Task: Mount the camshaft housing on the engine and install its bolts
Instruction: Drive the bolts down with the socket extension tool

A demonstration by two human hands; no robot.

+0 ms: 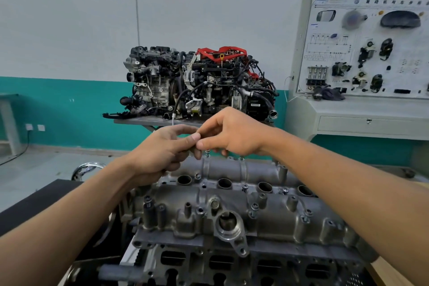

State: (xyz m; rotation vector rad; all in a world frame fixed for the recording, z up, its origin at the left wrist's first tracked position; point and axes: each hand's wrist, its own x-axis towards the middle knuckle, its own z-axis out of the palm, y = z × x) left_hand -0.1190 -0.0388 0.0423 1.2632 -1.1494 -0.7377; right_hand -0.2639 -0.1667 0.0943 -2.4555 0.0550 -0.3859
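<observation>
The camshaft housing [232, 216] sits on the engine [209, 264] in the lower centre of the frame. Its long axis runs left to right, dipping slightly toward the right edge. Both hands meet at mid-frame, just above its far edge. The left hand [160, 153] has its fingers curled toward the palm and its thumb stretched out, and the right hand [232, 134] closes thumb and fingertips against that thumb. I cannot tell whether either holds a bolt, because the pinch hides it. One bolt [207, 153] stands in the far edge directly under the right fingers. The housing lies below both hands and toward the bottom of the frame. The right hand hangs over the far row, so it seems better placed to set the next bolt.
</observation>
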